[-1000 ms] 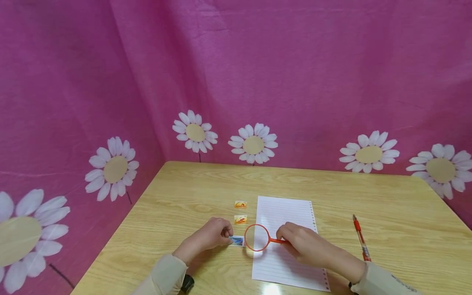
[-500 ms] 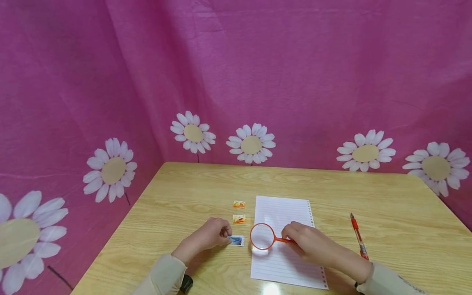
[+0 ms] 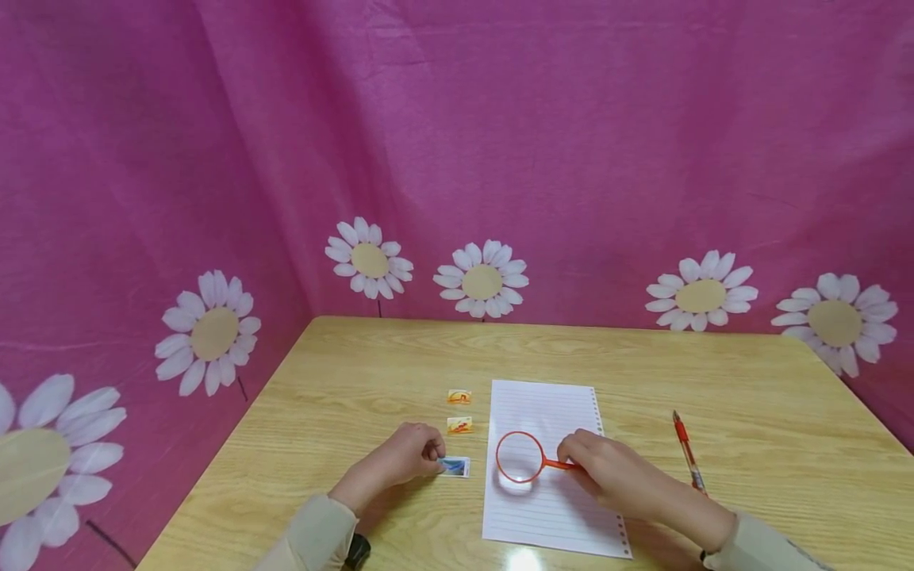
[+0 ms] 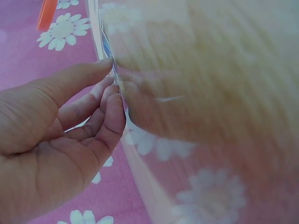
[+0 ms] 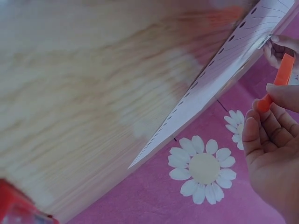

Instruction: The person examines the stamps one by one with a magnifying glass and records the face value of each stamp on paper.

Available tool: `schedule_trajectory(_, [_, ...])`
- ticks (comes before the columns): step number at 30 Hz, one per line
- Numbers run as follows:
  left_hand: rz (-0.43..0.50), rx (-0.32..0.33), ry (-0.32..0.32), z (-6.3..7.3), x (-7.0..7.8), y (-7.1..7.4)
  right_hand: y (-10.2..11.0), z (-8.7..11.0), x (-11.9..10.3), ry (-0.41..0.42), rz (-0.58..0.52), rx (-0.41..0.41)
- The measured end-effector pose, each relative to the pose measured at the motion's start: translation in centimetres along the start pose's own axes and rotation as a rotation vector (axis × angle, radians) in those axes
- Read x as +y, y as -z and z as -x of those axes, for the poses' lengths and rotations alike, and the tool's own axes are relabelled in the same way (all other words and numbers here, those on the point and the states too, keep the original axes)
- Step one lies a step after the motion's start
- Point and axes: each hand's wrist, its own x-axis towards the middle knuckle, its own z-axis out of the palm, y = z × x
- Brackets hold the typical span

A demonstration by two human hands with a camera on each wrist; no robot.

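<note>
Two separate grips | left hand [image 3: 410,455] pinches blue card [image 3: 455,467] at 9 o'clock | right hand [image 3: 607,472] holds magnifier [image 3: 546,461] aimed 9 o'clock | best: card flat, magnifier level

Both sleeves [image 3: 316,530] are beige, the right bearing dark marking [image 3: 801,551].

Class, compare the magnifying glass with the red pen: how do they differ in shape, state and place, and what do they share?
Shape: the magnifying glass has a round rim, while the red pen is slim and straight. State: the right hand holds the magnifying glass, while the red pen lies on the table. Place: in the head view, the magnifying glass appears over the lined paper, the red pen to its right. Both have reddish parts.
</note>
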Motion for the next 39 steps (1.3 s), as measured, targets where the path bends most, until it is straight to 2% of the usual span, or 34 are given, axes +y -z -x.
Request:
schedule_trajectory(22, [0.002, 0.001, -0.023, 0.0, -0.1, 0.0, 1.6, 2.1, 0.6, -0.103, 0.025, -0.046])
schedule_trajectory(39, [0.019, -0.003, -0.011, 0.0, 0.0, 0.0, 2.8, 4.1, 1.3, -0.135, 0.091, -0.005])
